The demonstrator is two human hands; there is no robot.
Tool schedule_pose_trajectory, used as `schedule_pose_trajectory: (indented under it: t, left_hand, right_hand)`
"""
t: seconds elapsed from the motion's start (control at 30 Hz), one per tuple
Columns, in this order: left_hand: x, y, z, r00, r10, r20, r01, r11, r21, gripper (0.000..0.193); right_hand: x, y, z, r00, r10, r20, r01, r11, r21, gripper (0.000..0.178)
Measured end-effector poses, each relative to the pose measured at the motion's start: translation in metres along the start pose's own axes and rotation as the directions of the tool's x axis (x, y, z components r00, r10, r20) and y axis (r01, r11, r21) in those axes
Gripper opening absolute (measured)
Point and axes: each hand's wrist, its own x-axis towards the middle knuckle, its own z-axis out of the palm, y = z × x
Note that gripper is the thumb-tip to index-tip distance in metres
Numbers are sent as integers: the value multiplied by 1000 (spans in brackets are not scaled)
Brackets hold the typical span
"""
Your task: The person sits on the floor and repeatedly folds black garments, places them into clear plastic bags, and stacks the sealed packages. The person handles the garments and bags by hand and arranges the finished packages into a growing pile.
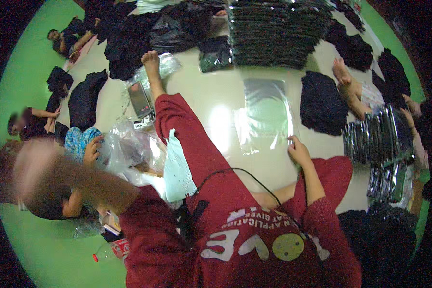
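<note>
The left hand [36, 168] is too blurred to tell its grip. The right hand [298, 151], fingers nearly closed, pinches a clear plastic bag [266, 117] lying just beyond it; probably light, limp, slippery, best held by its edges.

Clear plastic bag [265, 113]: thin, rectangular, glossy, glare along the edges. Lay roughly flat, long side running away from the right hand [299, 150], which pinched its near right edge. Most of it sat ahead and left of that hand, well apart from the blurred left hand [36, 170].
</note>
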Motion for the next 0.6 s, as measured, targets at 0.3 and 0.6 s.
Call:
schedule_pose_trajectory:
  t: [0.3,0.6]
  left_hand:
    - [-230,-60,172,626,-602,495,479,798,366,43]
    - [-251,-116,191,370,-708,602,644,662,383,45]
  right_hand:
    - [3,-2,2,996,86,6,-86,996,-30,33]
    - [3,-11,1,997,49,-52,-51,998,-39,28]
